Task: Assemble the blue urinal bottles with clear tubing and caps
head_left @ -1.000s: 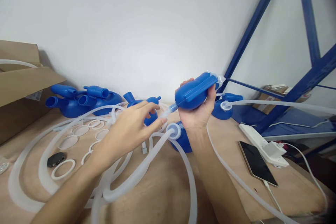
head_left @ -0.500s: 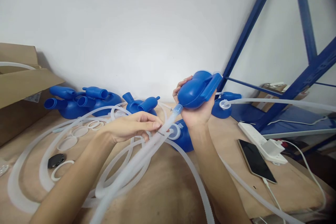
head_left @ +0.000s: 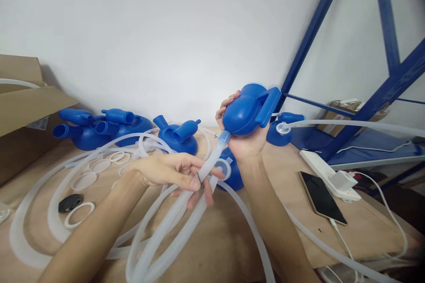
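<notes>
My right hand (head_left: 247,147) holds up a blue plastic urinal bottle (head_left: 242,115) from below, its handle facing up and to the right. From the bottle's clear connector (head_left: 224,137) a translucent corrugated hose (head_left: 210,162) runs down toward me and loops back. My left hand (head_left: 166,170) is closed on this hose, thumb on top at a thin dark tie (head_left: 200,181), the other fingers passing behind and between the hose strands. Behind the hose, a second blue bottle with a white round cap (head_left: 224,169) stands on the wooden table (head_left: 229,234), partly hidden.
Several blue bottles (head_left: 88,138) stand along the wall, beside a cardboard box (head_left: 23,110). Coiled hoses (head_left: 25,230), white rings (head_left: 79,215) and a black round object (head_left: 70,203) lie on the left. A phone (head_left: 322,197) and power strip (head_left: 327,174) lie right, near a blue shelf frame (head_left: 378,93).
My left hand has shifted slightly right and down, its fingers spreading around the hose. The hose strands have separated and bent. The bottle has hardly moved.
</notes>
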`<action>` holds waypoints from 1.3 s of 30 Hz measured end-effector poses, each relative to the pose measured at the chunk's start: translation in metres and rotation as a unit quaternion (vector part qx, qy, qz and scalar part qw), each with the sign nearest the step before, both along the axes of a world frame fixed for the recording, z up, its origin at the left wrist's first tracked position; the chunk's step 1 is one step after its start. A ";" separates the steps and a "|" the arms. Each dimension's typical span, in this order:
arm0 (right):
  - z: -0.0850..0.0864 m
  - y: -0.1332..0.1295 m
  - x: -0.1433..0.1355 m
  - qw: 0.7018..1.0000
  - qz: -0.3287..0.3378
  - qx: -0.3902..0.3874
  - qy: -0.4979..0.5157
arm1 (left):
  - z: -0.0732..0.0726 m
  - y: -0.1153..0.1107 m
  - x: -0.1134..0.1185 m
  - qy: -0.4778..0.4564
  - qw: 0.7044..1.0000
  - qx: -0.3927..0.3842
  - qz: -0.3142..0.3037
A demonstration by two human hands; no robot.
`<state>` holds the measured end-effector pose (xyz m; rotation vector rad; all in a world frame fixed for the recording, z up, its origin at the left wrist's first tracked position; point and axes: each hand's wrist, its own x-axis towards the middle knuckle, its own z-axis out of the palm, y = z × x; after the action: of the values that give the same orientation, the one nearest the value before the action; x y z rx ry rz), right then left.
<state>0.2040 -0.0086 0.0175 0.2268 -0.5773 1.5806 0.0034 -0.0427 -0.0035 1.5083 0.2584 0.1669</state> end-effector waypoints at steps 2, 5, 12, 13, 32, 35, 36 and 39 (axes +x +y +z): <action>0.000 0.000 0.000 1.000 0.006 0.003 0.002 | 0.000 -0.001 0.002 0.016 1.000 0.005 -0.005; 0.003 -0.003 0.002 1.000 0.023 -0.001 0.016 | 0.001 -0.002 0.001 0.020 1.000 -0.005 0.023; 0.008 -0.008 0.005 0.999 0.037 0.013 0.022 | 0.003 0.002 -0.011 0.000 0.992 -0.025 0.126; 0.008 -0.008 0.006 0.999 0.037 0.018 0.020 | 0.004 0.002 -0.012 0.007 0.992 -0.014 0.124; 0.007 -0.009 0.007 0.999 0.039 0.012 0.021 | 0.009 -0.004 0.002 0.036 0.998 0.000 -0.059; 0.008 -0.008 0.008 1.000 0.017 0.018 0.011 | 0.009 -0.005 0.004 0.034 0.996 -0.037 -0.074; 0.008 -0.008 0.009 1.000 0.013 0.019 0.009 | 0.007 -0.005 0.004 0.030 0.995 -0.050 -0.077; 0.009 -0.008 0.010 1.000 0.007 0.018 0.009 | 0.003 -0.005 0.003 0.026 0.997 -0.054 -0.056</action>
<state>0.2141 -0.0169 0.0266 0.2739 -0.5917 1.5811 0.0066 -0.0481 -0.0007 1.4177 0.2203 0.0238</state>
